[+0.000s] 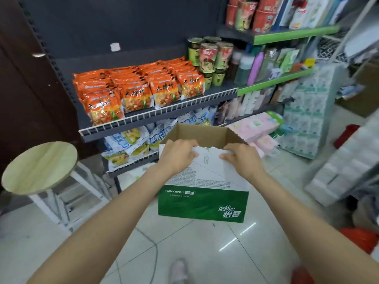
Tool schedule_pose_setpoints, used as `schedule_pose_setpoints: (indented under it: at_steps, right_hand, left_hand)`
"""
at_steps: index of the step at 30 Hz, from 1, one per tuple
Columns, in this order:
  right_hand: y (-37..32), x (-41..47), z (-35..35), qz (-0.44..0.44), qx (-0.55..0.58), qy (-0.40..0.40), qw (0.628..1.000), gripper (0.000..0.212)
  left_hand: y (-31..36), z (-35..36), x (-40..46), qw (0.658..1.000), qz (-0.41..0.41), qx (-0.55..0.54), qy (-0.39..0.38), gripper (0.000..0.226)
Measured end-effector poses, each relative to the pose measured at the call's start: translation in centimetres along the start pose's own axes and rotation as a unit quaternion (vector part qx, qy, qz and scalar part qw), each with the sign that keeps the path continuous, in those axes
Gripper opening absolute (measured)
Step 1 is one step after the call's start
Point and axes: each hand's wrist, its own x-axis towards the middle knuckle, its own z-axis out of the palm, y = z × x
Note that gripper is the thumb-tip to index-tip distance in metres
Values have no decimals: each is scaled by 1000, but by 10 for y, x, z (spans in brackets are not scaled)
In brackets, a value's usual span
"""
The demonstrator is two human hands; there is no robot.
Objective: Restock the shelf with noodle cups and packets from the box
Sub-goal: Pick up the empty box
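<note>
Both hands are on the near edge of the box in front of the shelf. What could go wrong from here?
1. Both the left hand and the right hand grip only the near top edge of the box; the thin cardboard could bend or tear and the box may tip.
2. The orange packets crowd the shelf's wire rail; a bump from the box might knock some off.
3. The stool stands close at the left and could catch an elbow.

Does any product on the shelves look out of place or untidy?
Yes. The blue-and-white noodle packets on the lower wire-edged shelf lie slumped and overlapping at different angles, some leaning over the front rail. The orange noodle packets above stand in neat rows. Nothing looks spilled or torn.
</note>
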Motion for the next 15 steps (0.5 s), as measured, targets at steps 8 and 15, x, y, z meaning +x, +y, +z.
schedule_pose_setpoints:
  at_steps: [8,15]
  right_hand:
    - [106,22,-40,160,-29,22,986,27]
    - [198,9,-72,256,-51,41,964,29]
  left_hand:
    - [73,41,126,986,134,-56,-79,28]
    - [165,80,205,964,241,-66,-86,27]
